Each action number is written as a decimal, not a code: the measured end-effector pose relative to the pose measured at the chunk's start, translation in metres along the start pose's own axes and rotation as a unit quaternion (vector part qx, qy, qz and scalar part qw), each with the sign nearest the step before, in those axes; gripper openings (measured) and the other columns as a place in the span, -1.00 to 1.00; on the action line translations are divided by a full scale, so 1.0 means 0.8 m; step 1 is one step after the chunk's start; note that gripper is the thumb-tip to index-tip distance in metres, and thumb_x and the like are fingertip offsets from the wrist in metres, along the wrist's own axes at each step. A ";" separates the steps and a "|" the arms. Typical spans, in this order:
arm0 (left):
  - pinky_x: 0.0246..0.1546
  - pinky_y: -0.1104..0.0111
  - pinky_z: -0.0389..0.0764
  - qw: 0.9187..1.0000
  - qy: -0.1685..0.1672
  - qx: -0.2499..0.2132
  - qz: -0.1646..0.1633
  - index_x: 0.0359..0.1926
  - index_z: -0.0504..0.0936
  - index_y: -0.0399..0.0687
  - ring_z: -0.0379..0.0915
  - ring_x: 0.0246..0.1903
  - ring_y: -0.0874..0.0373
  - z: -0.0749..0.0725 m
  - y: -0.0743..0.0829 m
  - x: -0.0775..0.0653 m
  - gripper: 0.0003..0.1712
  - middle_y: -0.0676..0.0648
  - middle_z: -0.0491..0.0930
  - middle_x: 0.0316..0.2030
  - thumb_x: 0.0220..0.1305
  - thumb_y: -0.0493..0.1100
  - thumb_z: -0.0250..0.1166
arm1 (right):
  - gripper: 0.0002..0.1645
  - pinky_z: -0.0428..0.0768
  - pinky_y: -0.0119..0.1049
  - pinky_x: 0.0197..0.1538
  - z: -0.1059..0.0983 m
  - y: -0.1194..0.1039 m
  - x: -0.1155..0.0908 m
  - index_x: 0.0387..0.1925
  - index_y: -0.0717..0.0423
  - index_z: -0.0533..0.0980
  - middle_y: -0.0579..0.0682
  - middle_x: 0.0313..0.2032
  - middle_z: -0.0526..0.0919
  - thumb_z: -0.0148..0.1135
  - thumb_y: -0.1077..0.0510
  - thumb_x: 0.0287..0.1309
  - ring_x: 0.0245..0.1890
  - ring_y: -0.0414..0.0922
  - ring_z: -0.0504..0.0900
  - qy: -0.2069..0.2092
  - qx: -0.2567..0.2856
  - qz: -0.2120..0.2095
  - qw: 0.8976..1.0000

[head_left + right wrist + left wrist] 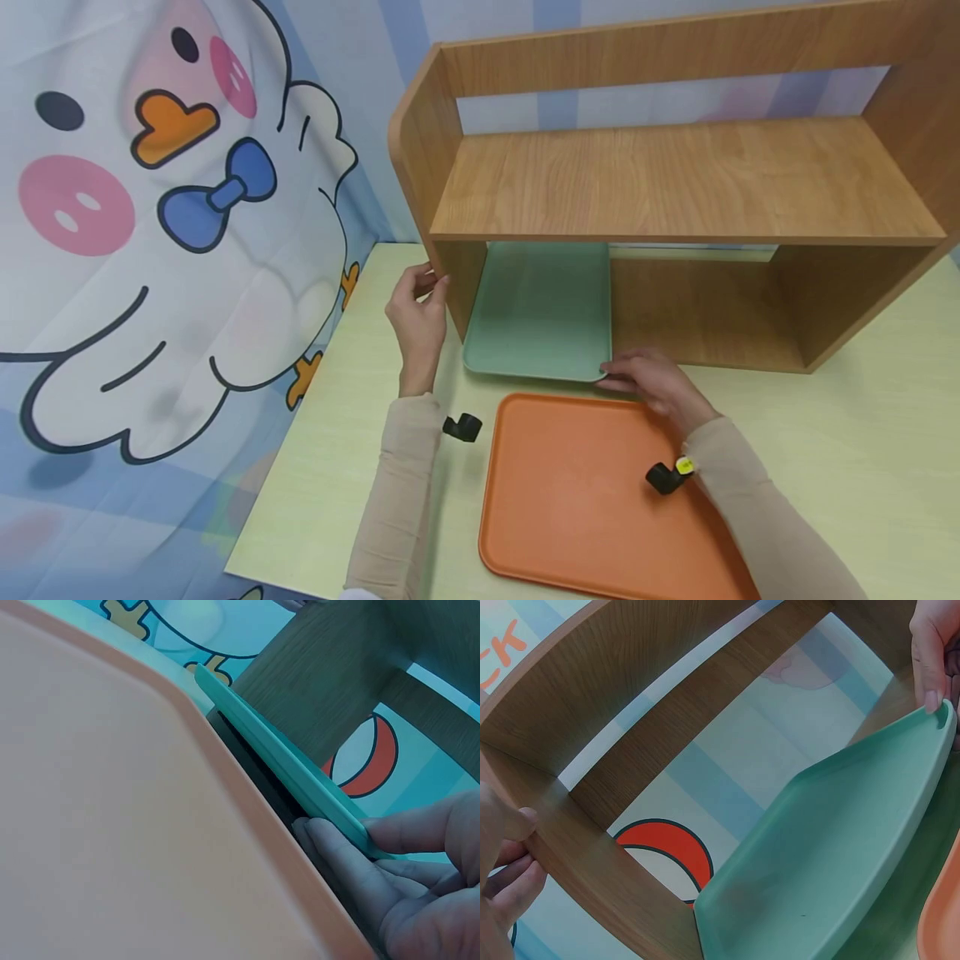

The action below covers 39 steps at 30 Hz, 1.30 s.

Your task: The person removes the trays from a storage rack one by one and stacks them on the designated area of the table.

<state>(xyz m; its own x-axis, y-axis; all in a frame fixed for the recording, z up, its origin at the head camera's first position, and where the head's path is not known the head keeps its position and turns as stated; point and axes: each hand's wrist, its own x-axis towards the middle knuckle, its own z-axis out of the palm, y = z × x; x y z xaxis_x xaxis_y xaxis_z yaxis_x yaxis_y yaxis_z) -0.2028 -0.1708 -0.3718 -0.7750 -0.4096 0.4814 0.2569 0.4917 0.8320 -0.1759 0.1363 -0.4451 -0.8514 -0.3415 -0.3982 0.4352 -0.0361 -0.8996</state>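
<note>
A green tray (pixel 540 317) lies in the left part of the lower compartment of a wooden desktop shelf (pixel 675 183), its front end jutting past the shelf's front edge. At the tray's front right corner, my right hand (pixel 656 379) pinches the rim, thumb above and fingers beneath. The right wrist view shows the tray's (pixel 289 769) near edge raised, with a dark gap under it. My left hand (pixel 420 321) grips the front edge of the shelf's left side panel (pixel 577 862) between thumb and fingers.
An orange tray (pixel 600 492) lies on the pale yellow table (pixel 322 500) in front of the shelf, partly under my right forearm. A cloth backdrop (pixel 247 333) with a cartoon bird hangs to the left and behind. The shelf's right side panel (pixel 847 300) bounds the compartment.
</note>
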 end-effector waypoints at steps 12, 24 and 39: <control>-0.18 0.29 0.70 1.000 0.001 0.002 0.004 -0.11 0.64 -0.18 0.64 -0.25 0.04 -0.001 -0.001 -0.001 -0.77 -0.16 0.69 -0.26 0.20 -0.22 0.34 | -0.44 0.69 -0.34 -0.14 0.002 -0.003 -0.010 0.19 0.64 0.13 0.12 -0.24 0.43 0.04 0.37 0.29 -0.35 -0.21 0.72 0.013 0.029 0.004 0.999; -0.17 0.30 0.70 1.000 -0.001 -0.003 0.002 -0.11 0.63 -0.18 0.64 -0.24 0.05 -0.001 -0.001 -0.001 -0.77 -0.16 0.68 -0.25 0.21 -0.23 0.33 | -0.25 0.65 -0.39 -0.10 0.000 -0.010 -0.029 0.37 0.55 -0.09 0.44 0.25 0.16 0.00 0.28 0.35 -0.32 -0.27 0.72 0.019 -0.005 0.010 1.000; -0.20 0.29 0.71 1.000 0.002 -0.001 0.011 -0.11 0.64 -0.18 0.65 -0.25 0.06 -0.001 -0.002 -0.001 -0.77 -0.16 0.69 -0.25 0.20 -0.23 0.34 | -0.24 0.64 -0.39 -0.04 -0.017 -0.014 -0.057 0.35 0.60 -0.12 0.54 0.33 0.06 -0.03 0.24 0.38 -0.27 -0.32 0.70 0.020 -0.070 -0.028 0.997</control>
<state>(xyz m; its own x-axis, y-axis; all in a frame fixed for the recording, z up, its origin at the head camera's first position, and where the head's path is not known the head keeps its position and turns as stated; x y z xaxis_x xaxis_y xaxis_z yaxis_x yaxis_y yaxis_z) -0.2025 -0.1716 -0.3729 -0.7672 -0.4017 0.5000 0.2745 0.4990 0.8220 -0.1458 0.1654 -0.4197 -0.8854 -0.3045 -0.3512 0.3443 0.0780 -0.9356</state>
